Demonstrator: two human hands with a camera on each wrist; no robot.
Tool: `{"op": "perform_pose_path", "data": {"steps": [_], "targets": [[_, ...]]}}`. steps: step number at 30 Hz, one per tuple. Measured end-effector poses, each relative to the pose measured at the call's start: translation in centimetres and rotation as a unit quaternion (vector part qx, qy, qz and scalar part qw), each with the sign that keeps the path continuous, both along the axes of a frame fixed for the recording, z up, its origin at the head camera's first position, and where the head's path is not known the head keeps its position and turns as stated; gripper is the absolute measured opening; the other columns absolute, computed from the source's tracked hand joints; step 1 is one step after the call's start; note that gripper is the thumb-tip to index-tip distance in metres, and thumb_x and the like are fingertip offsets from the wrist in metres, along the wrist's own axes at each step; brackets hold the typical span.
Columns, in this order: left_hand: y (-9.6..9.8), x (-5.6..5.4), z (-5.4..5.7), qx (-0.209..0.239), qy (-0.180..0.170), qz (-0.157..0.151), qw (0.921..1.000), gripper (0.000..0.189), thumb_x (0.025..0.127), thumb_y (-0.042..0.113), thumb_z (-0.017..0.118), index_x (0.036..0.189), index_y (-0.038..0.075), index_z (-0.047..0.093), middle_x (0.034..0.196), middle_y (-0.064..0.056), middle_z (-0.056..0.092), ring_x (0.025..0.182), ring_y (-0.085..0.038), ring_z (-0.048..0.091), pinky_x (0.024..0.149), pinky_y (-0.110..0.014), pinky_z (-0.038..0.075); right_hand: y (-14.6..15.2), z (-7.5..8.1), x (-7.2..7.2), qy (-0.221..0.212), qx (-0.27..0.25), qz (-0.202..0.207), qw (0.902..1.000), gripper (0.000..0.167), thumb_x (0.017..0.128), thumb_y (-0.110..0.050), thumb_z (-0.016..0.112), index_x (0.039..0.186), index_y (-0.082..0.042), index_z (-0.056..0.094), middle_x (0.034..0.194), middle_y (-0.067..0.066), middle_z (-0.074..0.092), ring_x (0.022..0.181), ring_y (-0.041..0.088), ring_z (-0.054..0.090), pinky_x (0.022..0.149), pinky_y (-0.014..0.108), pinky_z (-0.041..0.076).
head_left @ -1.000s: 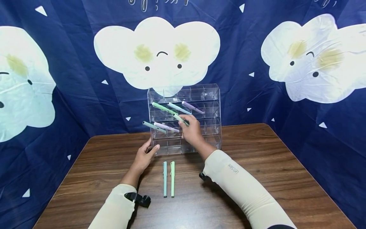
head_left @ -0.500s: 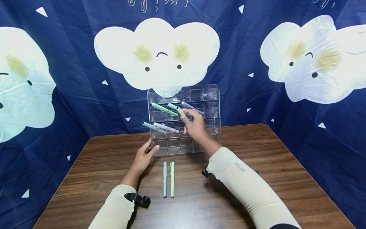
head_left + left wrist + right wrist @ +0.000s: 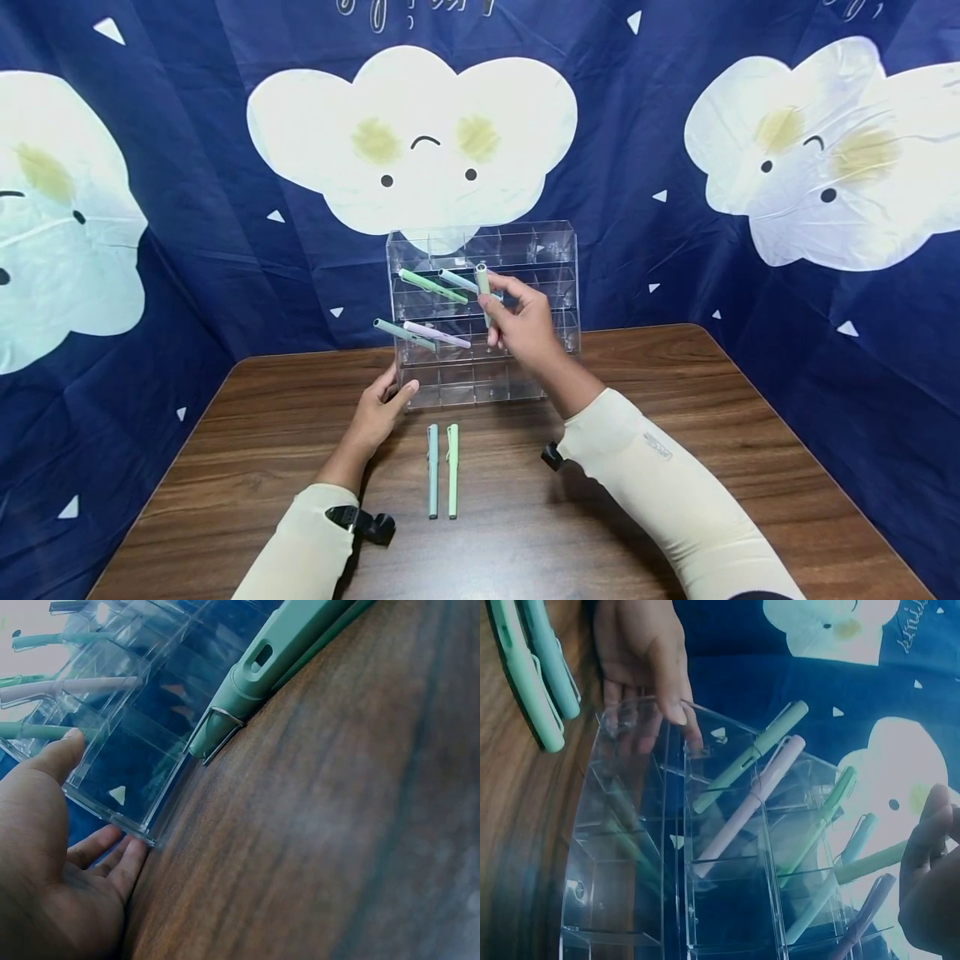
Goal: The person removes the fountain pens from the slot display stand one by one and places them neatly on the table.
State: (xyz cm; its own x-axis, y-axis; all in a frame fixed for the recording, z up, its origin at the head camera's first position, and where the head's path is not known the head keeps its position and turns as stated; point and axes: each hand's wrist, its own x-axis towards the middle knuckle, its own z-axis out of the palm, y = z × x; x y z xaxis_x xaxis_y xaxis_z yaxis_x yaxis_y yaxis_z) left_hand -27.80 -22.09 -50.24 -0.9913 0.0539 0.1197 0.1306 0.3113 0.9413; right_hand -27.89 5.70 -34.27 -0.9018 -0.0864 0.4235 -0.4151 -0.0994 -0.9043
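Observation:
A clear acrylic tiered rack stands on the table. My left hand grips its lower left corner, thumb at the front and fingers at the side and bottom edge. My right hand pinches a pale green pen before the second tier, cap end up. In that tier lean a bright green pen and a light blue pen. A purple pen is hidden by my right hand in the head view. A grey-green pen and a lilac pen lean one tier lower.
On the wooden table, in front of the rack, a teal pen and a light green pen lie side by side. A dark blue curtain with white clouds hangs close behind the table.
My right hand has moved right and slightly up with the pale green pen, which has turned from slanted to nearly upright. My left hand and the rack have stayed put.

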Motion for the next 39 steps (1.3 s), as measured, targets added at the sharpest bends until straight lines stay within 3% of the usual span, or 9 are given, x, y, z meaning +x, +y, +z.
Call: {"op": "perform_pose_path", "data": {"steps": [4,6,12,21,26,31,35,39], "targets": [[0.1,0.1,0.0,0.001,-0.001,0.0,1.0,0.074,0.111,0.037,0.068,0.174,0.026,0.03,0.175,-0.022,0.039,0.155,-0.042,0.049,0.121,-0.057,0.046,0.1,-0.5,0.9,-0.014,0.019,0.002,0.9997,0.035,0.105,-0.006,0.072,0.139,0.003,0.071,0.111,0.018,0.073,0.046,0.008,0.057,0.045,0.022,0.045],[0.1,0.1,0.0,0.001,-0.001,0.0,1.0,0.074,0.11,0.038,0.068,0.174,0.027,0.031,0.174,-0.022,0.039,0.155,-0.042,0.05,0.121,-0.057,0.046,0.0,-1.0,1.3,-0.018,0.023,0.003,0.9996,0.033,0.104,-0.005,0.073,0.137,0.002,0.072,0.092,0.017,0.069,0.046,0.01,0.057,0.044,0.023,0.044],[-0.1,0.1,0.0,-0.001,-0.005,0.001,1.0,0.075,0.11,0.04,0.068,0.174,0.028,0.031,0.174,-0.021,0.04,0.154,-0.043,0.05,0.12,-0.058,0.047,-0.6,-3.2,2.3,-0.026,0.024,0.009,0.9993,0.031,0.101,0.001,0.074,0.132,0.006,0.073,0.106,0.01,0.072,0.048,0.008,0.057,0.045,0.024,0.045],[0.0,0.1,0.0,0.001,0.002,-0.001,1.0,0.074,0.11,0.039,0.067,0.174,0.026,0.032,0.173,-0.022,0.041,0.152,-0.042,0.053,0.118,-0.056,0.049,-0.9,-5.9,3.5,-0.085,0.029,0.023,0.9957,0.03,0.099,0.002,0.075,0.128,0.008,0.071,0.099,0.009,0.074,0.051,0.011,0.058,0.049,0.023,0.051],[0.0,-0.1,-0.1,0.003,0.001,-0.002,1.0,0.073,0.111,0.037,0.068,0.174,0.026,0.032,0.172,-0.021,0.043,0.151,-0.04,0.054,0.117,-0.054,0.049,-0.8,-6.9,3.9,-0.092,0.03,0.037,0.9946,0.038,0.102,0.004,0.071,0.138,0.004,0.061,0.098,0.01,0.073,0.052,0.011,0.059,0.048,0.024,0.05],[0.0,-0.1,0.0,-0.002,-0.005,-0.002,1.0,0.074,0.111,0.04,0.067,0.174,0.027,0.03,0.174,-0.022,0.04,0.154,-0.042,0.051,0.12,-0.057,0.047,-0.6,-8.0,4.1,-0.097,0.032,0.068,0.9925,0.063,0.103,0.007,0.067,0.159,-0.006,0.042,0.096,0.008,0.065,0.052,0.014,0.06,0.046,0.025,0.051],[-0.1,-0.1,0.1,-0.002,-0.008,-0.001,1.0,0.075,0.111,0.042,0.067,0.174,0.028,0.029,0.175,-0.022,0.038,0.154,-0.042,0.05,0.121,-0.059,0.046,-0.3,-8.7,4.6,-0.121,0.049,0.1,0.9865,0.077,0.103,0.008,0.065,0.169,-0.016,0.034,0.098,0.007,0.06,0.053,0.016,0.061,0.046,0.028,0.055],[0.0,-0.1,0.1,-0.003,-0.009,0.001,1.0,0.076,0.11,0.041,0.067,0.174,0.027,0.03,0.174,-0.022,0.039,0.153,-0.042,0.052,0.121,-0.058,0.047,-0.1,-9.3,5.1,-0.149,0.078,0.134,0.9766,0.076,0.103,0.009,0.064,0.169,-0.014,0.034,0.099,0.009,0.059,0.056,0.016,0.064,0.05,0.03,0.059]]}}
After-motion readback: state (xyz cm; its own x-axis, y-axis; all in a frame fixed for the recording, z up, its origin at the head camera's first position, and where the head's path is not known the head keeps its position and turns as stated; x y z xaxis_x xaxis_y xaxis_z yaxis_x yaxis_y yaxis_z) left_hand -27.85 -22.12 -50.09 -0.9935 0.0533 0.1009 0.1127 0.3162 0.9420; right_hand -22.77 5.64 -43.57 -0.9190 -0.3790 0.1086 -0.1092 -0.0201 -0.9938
